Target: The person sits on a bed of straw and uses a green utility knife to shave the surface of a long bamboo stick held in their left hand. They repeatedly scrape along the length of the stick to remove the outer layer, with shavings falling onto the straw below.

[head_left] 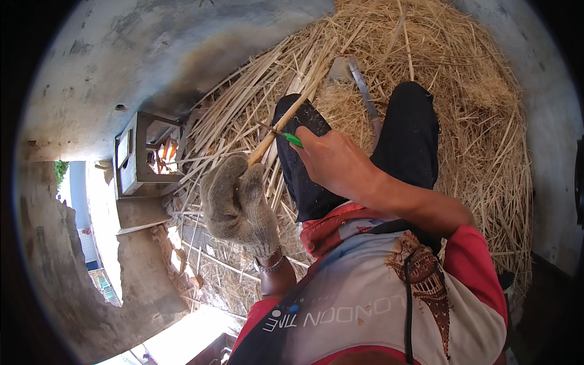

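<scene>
My left hand (234, 198), in a thick grey-brown knitted glove, is closed around the lower end of a pale bamboo strip (263, 148). The strip slants up and away past my left knee. Bare, my right hand (331, 159) grips a small knife by its green handle (292, 139). Its thin dark blade points left and crosses the strip just above the glove; whether it cuts into it I cannot tell. Between my knees lies a long, worn metal blade (364, 94), its far end against a greyish block (339, 68).
Shavings and fine strips (468, 91) are heaped ahead and to the right. Longer split strips (243, 100) lie ahead-left against a stained wall (164, 55). At the left stands a small box-like frame (143, 155) with orange-brown things inside, near a bright opening (103, 231).
</scene>
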`<state>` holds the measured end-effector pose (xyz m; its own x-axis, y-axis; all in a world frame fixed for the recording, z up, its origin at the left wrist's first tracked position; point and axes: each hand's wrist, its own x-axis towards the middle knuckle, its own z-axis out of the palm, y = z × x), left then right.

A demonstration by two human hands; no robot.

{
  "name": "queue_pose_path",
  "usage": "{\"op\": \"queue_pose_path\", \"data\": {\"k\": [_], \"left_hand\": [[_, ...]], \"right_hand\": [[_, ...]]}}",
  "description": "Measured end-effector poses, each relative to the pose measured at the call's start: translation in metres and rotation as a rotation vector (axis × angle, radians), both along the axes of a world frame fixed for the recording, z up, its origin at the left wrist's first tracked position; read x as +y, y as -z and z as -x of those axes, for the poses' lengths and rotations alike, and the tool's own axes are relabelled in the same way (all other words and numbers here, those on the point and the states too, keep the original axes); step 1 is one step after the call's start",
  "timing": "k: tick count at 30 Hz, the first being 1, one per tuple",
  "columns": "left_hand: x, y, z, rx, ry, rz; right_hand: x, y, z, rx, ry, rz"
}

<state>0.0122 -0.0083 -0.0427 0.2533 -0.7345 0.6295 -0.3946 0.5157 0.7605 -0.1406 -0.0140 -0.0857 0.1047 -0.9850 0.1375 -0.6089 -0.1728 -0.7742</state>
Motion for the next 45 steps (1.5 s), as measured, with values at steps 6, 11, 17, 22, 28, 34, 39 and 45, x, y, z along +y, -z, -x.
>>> {"op": "queue_pose_path", "data": {"k": [6,11,17,22,28,34,39,45], "left_hand": [[0.015,0.000,0.007,0.241,0.152,-0.107],[0.014,0.007,0.009,0.304,0.232,-0.087],[0.010,0.007,0.002,0.159,0.190,-0.002],[0.014,0.005,0.004,0.215,0.159,-0.042],[0.011,0.007,0.001,0.264,0.138,-0.056],[0.001,0.004,0.016,0.241,0.064,0.056],[0.002,0.004,0.009,0.161,0.166,0.067],[0.000,0.005,-0.002,0.172,0.135,0.027]], "right_hand": [[0.034,-0.039,0.001,-0.166,-0.090,0.069],[0.031,-0.038,0.010,-0.304,-0.053,0.053],[0.042,-0.044,0.008,-0.366,-0.109,0.106],[0.044,-0.040,-0.003,-0.366,-0.133,0.156],[0.029,-0.018,-0.004,-0.105,-0.010,0.063],[0.032,-0.021,-0.003,-0.206,-0.013,0.038],[0.025,-0.019,-0.003,-0.188,-0.014,0.090],[0.021,-0.029,0.000,-0.155,-0.095,-0.025]]}}
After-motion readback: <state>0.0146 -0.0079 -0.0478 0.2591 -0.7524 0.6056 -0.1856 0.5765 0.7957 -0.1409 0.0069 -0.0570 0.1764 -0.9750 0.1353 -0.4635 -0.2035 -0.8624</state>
